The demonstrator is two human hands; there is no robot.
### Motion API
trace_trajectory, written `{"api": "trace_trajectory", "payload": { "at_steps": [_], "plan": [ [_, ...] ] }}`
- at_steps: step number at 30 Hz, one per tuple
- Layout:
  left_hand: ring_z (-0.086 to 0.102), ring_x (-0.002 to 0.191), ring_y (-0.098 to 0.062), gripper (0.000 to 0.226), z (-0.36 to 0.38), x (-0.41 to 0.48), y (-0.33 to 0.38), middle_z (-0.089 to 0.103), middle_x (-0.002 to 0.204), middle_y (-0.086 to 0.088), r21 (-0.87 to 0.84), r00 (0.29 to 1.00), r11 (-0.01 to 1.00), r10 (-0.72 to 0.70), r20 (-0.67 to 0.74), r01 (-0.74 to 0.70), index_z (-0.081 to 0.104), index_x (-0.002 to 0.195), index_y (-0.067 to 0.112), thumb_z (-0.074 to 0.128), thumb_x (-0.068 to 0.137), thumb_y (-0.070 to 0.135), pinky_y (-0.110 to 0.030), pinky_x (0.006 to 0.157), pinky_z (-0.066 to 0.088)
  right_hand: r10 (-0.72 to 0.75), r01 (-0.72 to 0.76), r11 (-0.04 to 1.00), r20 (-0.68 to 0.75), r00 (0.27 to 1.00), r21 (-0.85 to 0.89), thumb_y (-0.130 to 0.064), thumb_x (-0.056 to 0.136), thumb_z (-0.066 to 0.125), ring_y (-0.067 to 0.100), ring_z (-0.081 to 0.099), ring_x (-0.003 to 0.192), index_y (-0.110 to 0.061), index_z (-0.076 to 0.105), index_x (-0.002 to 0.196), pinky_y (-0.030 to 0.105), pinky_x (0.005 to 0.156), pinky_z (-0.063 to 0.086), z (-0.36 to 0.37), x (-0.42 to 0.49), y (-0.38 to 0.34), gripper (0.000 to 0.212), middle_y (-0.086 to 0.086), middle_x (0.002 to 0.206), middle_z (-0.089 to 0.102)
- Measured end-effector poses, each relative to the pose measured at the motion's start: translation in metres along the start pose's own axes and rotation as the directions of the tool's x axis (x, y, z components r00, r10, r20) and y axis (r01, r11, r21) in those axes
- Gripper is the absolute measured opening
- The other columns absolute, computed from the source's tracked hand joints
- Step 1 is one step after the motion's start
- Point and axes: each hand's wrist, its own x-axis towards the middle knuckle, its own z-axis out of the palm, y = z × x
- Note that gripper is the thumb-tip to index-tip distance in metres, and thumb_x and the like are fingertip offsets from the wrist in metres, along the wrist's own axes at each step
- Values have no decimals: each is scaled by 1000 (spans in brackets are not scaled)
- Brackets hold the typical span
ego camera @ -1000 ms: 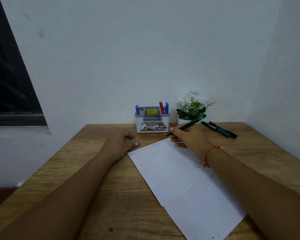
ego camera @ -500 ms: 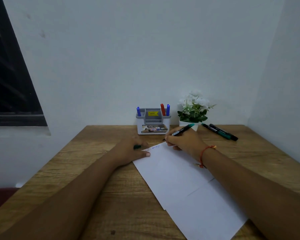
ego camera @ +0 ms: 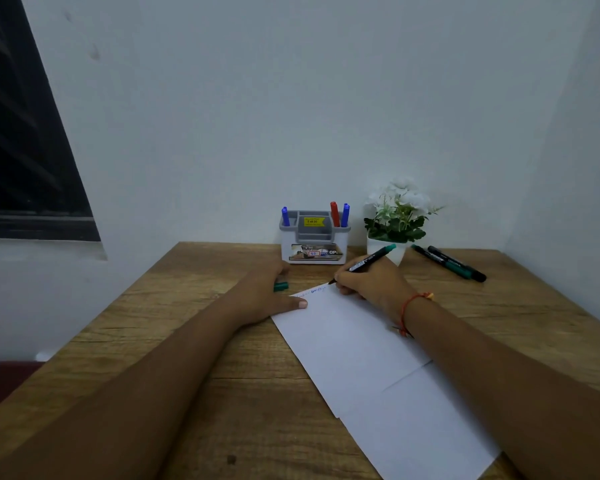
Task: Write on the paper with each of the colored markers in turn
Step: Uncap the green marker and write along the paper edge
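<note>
Right hand (ego camera: 371,289) pinches green marker (ego camera: 373,258), tip at the far corner of the paper (ego camera: 361,358).
Your grip has barely shifted in half a second; your left hand (ego camera: 264,296), curled round the green cap (ego camera: 281,286), now presses its thumb on the paper edge it lay beside a second ago.

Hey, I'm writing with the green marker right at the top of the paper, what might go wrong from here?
1. The green marker in the right hand has its tip at the very top edge of the paper; a stroke could run onto the wooden table.
2. The left hand pins only one corner with a fingertip while holding the green cap; the sheet may pivot.
</note>
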Motion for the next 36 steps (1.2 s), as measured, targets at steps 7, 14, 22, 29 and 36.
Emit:
{"api": "trace_trajectory", "payload": {
  "at_steps": [7,14,22,29,36],
  "plan": [
    [44,131,-17,83,1,-2,-2,44,147,-1,-26,1000,1000,10,-22,-11,38,145,20,75,77,49,-34,109,38,-26,26,1000,-14,1000,-8,-19,79,71,9,70,67,-8,78,78,30,71,59,3,6,6,13,3,71,77],
    [46,128,-18,83,1,0,-2,46,145,-2,-4,1000,1000,3,-17,-3,39,145,20,74,77,52,-35,108,41,1,0,998,6,1000,-62,-19,79,69,7,68,65,-10,79,77,25,64,56,3,8,4,14,2,74,78],
    [45,130,-18,84,1,0,-1,45,146,-2,-6,1000,1000,-11,-1,11,38,145,21,74,77,53,-37,109,41,13,-14,998,-22,1000,-53,-20,83,71,2,64,57,-11,78,74,20,59,49,4,8,4,15,-4,63,74],
    [45,130,-18,84,1,0,-2,45,146,-2,-10,1000,1000,-14,1,14,38,145,21,74,77,53,-38,109,40,10,-13,994,-30,1000,-106,-24,82,70,8,67,65,-9,79,77,32,73,58,5,9,5,18,0,70,76],
    [46,129,-18,82,1,-1,0,46,145,-3,9,1000,1000,-10,-2,10,38,145,19,73,78,52,-37,108,41,16,-20,991,-38,999,-129,-26,77,69,15,69,73,-9,78,77,40,79,59,3,8,4,19,5,75,77]
  ]
}}
